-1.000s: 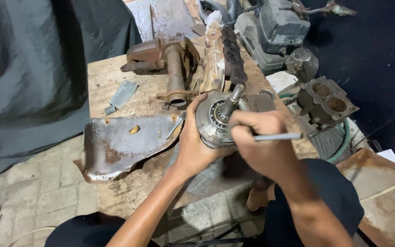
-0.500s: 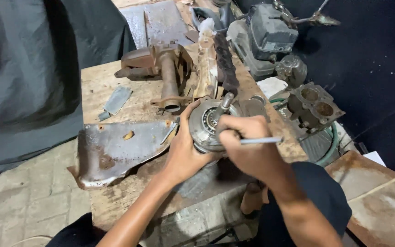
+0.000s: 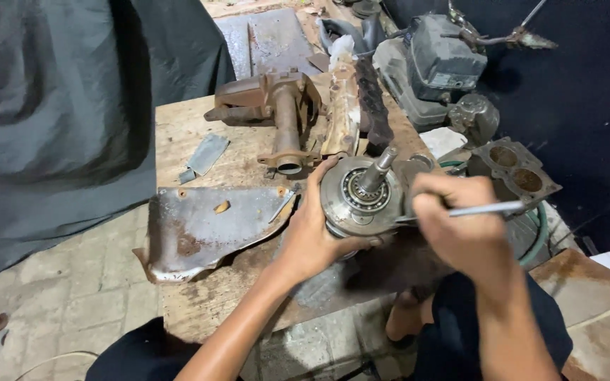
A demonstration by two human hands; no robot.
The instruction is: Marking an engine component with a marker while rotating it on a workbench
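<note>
Head view, my reading — round metal bearing housing [image 3: 361, 201] with projecting shaft [image 3: 378, 169], held above near edge of wooden desk [image 3: 178, 127], beside rusted sheet-metal plate [image 3: 206, 229]. Housing looks heavy, rigid, likely greasy — best gripped around rim, not shaft. Left hand [image 3: 315, 236] cupped around rim from below, fingers wrapped, grasping it. Right hand [image 3: 460, 226] clenched on thin metal rod [image 3: 485, 209], tip at housing edge.

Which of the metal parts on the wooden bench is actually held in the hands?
The round bearing housing with a shaft, gripped by the left hand; the rusty plate and pipe casting lie untouched.
</note>
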